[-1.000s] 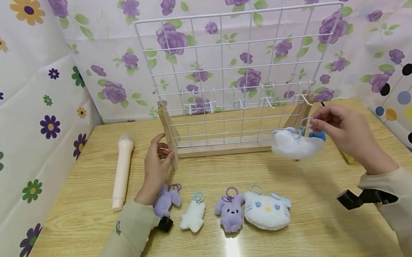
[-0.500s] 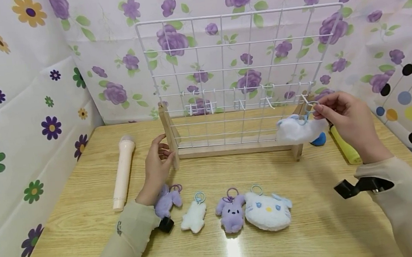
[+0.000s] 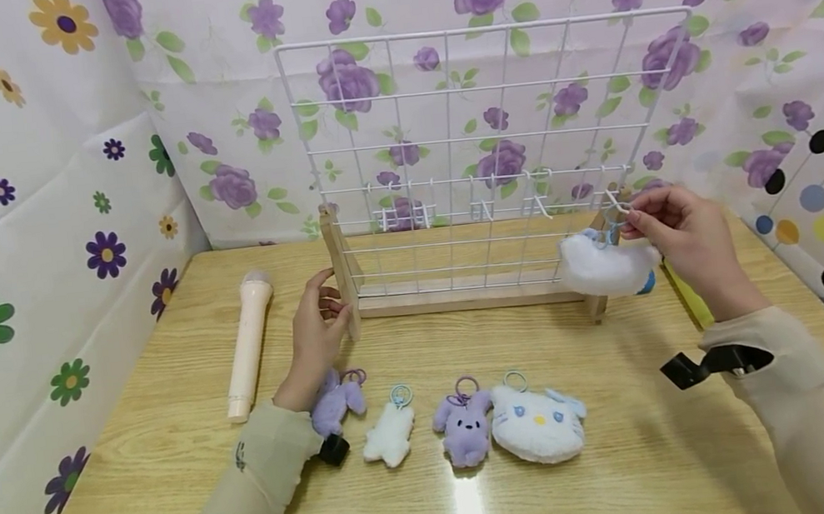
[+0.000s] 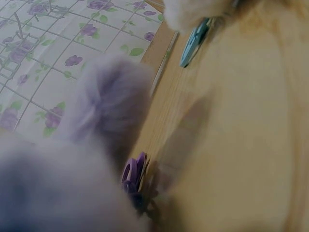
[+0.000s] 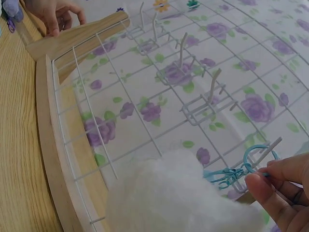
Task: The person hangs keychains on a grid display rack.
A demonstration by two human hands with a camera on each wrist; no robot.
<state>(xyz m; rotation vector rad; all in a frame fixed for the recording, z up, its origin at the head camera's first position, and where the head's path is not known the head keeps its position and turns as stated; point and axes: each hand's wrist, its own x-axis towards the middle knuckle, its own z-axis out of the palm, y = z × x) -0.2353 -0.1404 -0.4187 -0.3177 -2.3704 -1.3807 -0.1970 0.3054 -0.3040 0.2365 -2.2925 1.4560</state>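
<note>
My right hand (image 3: 682, 241) pinches the light blue ring (image 5: 255, 151) of a white plush keychain (image 3: 604, 262) at the rack's right end. In the right wrist view a white hook (image 5: 270, 149) appears to pass through that ring, its tip beyond it. The plush hangs below, its front turned away. My left hand (image 3: 317, 321) grips the left wooden end piece (image 3: 341, 273) of the white wire grid rack (image 3: 452, 140), thumb in front. Left hand fingers do not show in the left wrist view, where blurred purple plush (image 4: 111, 101) fills much of the picture.
On the table lie a purple plush (image 3: 333, 403), a small white plush (image 3: 390, 433), a purple dog plush (image 3: 465, 429) and a white cat-face plush (image 3: 537, 422). A pale microphone (image 3: 249, 345) lies left. A yellow object (image 3: 690, 295) is partly hidden right. More hooks (image 3: 482, 209) line the grid.
My right hand has moved up and slightly right with the white plush, bringing its ring to the rightmost hook. My left hand stays on the rack's end piece.
</note>
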